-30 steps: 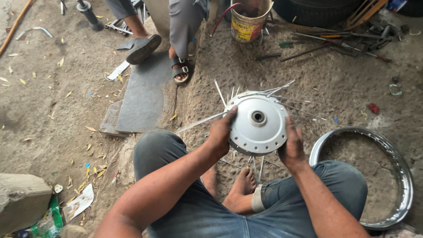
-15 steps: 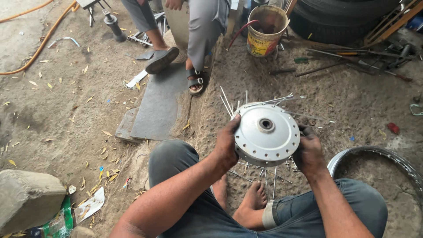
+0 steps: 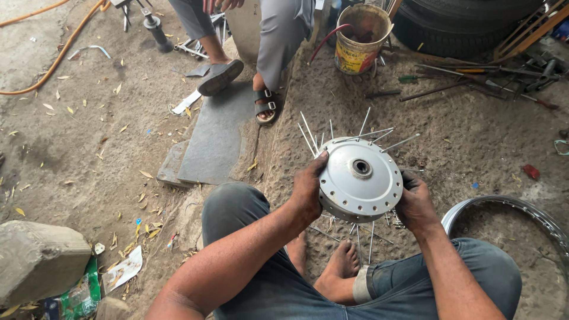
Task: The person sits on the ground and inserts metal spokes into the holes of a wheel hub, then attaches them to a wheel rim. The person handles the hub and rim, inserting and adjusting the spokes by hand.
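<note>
The round grey metal wheel hub (image 3: pixel 360 182) hides the fingertips of the left hand (image 3: pixel 307 192) and of the right hand (image 3: pixel 415 201), and also the inner ends of the thin steel spokes (image 3: pixel 361 237). Right of the hub, the shiny chrome wheel rim (image 3: pixel 504 206) is cut by the picture's edge. Behind the hub, the seated person in grey trousers (image 3: pixel 278 35) is cut off above the knees.

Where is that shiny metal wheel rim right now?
In the head view the wheel rim lies flat on the dirt at the lower right, just beyond the person's right hand and right knee, apart from the spoked hub.
</note>
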